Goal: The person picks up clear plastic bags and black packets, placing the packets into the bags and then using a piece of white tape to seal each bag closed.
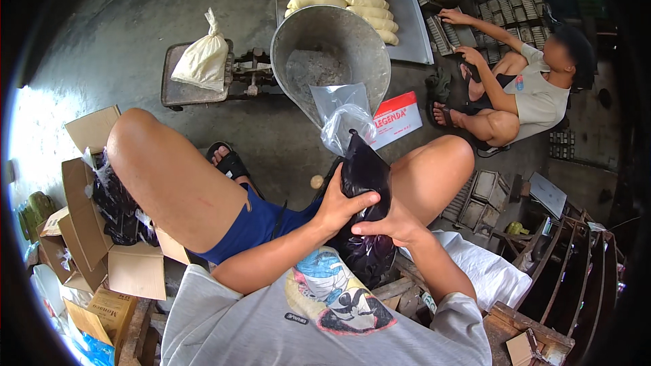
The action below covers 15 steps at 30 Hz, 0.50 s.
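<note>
Between my thighs, a plastic bag with dark purple-black filling (366,173) is held upright in both hands. My left hand (343,205) wraps its left side, thumb across the front. On the lower right side, my right hand (395,225) closes around it, its thumb on the front. Loose clear plastic (347,125) rises from the bag's narrow top, overlapping the lip of a large metal scoop-shaped pan (281,47). Below my hands is more dark, shiny plastic (369,257); I cannot tell whether it is a separate bag.
Ahead left, a tied whitish bag (203,57) rests on a weighing scale's platform (178,91). Pale rolls (369,1) lie on a metal tray (410,37). A red-and-white box (399,122) is near my right knee. Opened cartons (85,210) stand left. A co-worker (542,88) squats by metal tins (441,34).
</note>
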{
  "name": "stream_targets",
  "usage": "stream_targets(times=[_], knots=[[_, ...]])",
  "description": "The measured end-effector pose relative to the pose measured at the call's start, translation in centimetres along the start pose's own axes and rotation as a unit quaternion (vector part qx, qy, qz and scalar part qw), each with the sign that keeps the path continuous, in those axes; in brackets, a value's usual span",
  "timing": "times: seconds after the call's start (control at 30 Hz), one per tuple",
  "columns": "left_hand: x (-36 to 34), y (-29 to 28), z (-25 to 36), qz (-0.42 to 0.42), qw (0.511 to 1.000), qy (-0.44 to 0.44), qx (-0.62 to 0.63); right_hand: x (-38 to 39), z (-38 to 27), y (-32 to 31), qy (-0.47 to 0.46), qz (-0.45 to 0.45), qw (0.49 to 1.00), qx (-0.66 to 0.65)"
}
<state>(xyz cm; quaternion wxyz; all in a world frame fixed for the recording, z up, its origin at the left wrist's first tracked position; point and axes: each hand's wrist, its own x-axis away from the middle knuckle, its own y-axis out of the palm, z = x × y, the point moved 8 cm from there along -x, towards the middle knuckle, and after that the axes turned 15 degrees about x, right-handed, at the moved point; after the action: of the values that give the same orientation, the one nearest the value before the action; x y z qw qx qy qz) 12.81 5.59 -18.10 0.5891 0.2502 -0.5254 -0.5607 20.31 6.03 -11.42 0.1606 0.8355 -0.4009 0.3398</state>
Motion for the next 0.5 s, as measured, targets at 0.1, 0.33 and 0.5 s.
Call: stream_targets(times=[0.1,0.33,0.5], knots=[[-0.1,0.0,-0.1,0.011,0.999,-0.023,0.027,-0.4,0.5,-0.5,0.015,0.038,0.999,0.001],[-0.5,1.0,0.5,-0.019,0.994,-0.066,0.083,-0.9,2.7,-1.5,0.068,0.092,0.993,-0.016],[-0.8,0.8,-0.9,-0.016,0.984,-0.101,0.148,-0.1,0.3,-0.4,0.091,0.027,0.995,-0.010]])
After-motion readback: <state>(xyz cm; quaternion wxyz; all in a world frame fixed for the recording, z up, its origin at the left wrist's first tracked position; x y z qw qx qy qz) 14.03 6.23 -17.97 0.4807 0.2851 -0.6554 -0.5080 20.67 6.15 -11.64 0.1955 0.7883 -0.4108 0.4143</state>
